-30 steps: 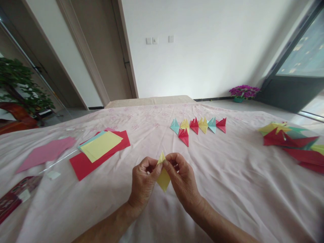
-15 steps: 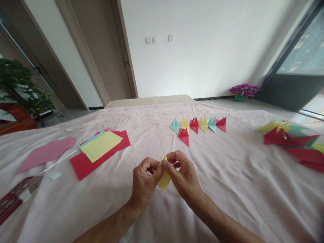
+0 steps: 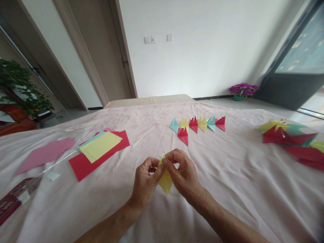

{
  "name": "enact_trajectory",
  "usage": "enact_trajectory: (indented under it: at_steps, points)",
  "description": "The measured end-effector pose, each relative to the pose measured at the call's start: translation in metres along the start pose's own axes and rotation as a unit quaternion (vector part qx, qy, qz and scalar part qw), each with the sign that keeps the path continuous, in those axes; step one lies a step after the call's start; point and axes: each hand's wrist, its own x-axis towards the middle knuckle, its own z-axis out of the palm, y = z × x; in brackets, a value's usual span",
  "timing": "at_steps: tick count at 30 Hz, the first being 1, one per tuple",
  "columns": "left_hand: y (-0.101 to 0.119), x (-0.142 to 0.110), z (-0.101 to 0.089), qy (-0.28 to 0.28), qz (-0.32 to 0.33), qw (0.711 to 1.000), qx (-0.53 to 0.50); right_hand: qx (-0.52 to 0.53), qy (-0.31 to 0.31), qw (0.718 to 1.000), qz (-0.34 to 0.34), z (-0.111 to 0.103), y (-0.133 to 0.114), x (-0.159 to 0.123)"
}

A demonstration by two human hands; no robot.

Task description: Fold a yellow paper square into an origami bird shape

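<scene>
A folded piece of yellow origami paper [image 3: 166, 183], diamond-shaped with a pointed lower end, is held up between both hands above the cloth. My left hand [image 3: 145, 180] pinches its upper left edge between thumb and fingers. From the other side, my right hand [image 3: 183, 173] grips the upper right edge, its thumb close to the left thumb. The paper's narrow tip shows just above the thumbs; part of its upper half is hidden by the fingers. Beyond the hands stand small folded paper pieces: a red one [image 3: 183, 135] in front of a row with a light blue one [image 3: 174, 125].
Flat sheets lie at left: a yellow sheet [image 3: 101, 146] over a red sheet [image 3: 81, 168], and pink paper [image 3: 48, 153] beside them. Larger folded red paper shapes [image 3: 278, 136] are at right. A pale floral cloth [image 3: 227, 195] covers the surface.
The yellow paper has tilted slightly, its lower point shifting a little right and down. Both hands keep their pinch on it, with the right fingers slightly raised.
</scene>
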Motion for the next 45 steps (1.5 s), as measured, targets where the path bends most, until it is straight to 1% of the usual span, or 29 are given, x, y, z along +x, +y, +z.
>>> enact_trajectory:
  at_steps: [2,4,7,9,13,17,20,23,25,27,32,35,38,41,45]
  points:
    - [-0.002,0.000,-0.001,-0.023,-0.016,0.999,-0.036,0.020,-0.012,0.999,0.031,0.001,0.003,0.001]
    - [-0.004,0.000,-0.002,-0.025,-0.014,0.998,-0.055,0.066,-0.026,0.995,0.076,0.003,0.005,0.000]
    - [-0.003,-0.001,-0.003,-0.012,0.001,0.997,-0.077,0.124,-0.049,0.984,0.120,0.005,0.004,-0.006]
    - [-0.002,-0.001,-0.003,-0.001,0.007,0.996,-0.088,0.138,-0.060,0.979,0.140,0.006,0.002,-0.010]
    - [-0.001,-0.002,-0.002,0.011,-0.002,0.995,-0.100,0.151,-0.053,0.972,0.173,0.006,-0.001,-0.014]
    - [-0.003,-0.001,-0.001,0.011,-0.002,0.993,-0.118,0.172,-0.037,0.968,0.177,0.008,0.000,-0.013]
    - [-0.006,0.000,-0.002,0.002,0.010,0.991,-0.130,0.161,-0.011,0.972,0.170,0.009,0.001,-0.014]
    - [-0.008,0.003,-0.003,-0.003,0.020,0.991,-0.134,0.130,0.020,0.982,0.134,0.008,-0.001,-0.016]
    - [-0.009,0.004,-0.003,0.000,0.023,0.991,-0.133,0.112,0.027,0.988,0.105,0.007,-0.001,-0.017]
    - [-0.010,0.005,-0.005,0.004,0.023,0.991,-0.132,0.103,0.023,0.990,0.097,0.007,-0.002,-0.017]
    - [-0.009,0.005,-0.008,0.003,0.016,0.992,-0.127,0.124,-0.003,0.982,0.140,0.007,0.000,-0.015]
    - [-0.008,0.006,-0.008,0.004,0.015,0.991,-0.132,0.151,-0.015,0.977,0.148,0.007,0.001,-0.015]
    - [-0.007,0.008,-0.007,0.002,0.011,0.990,-0.139,0.204,-0.041,0.963,0.172,0.010,0.004,-0.016]
    - [-0.007,0.008,-0.007,0.002,0.004,0.992,-0.124,0.242,-0.066,0.949,0.192,0.013,0.008,-0.016]
    - [-0.006,0.007,-0.008,0.024,0.001,0.995,-0.093,0.230,-0.073,0.953,0.184,0.016,0.013,-0.017]
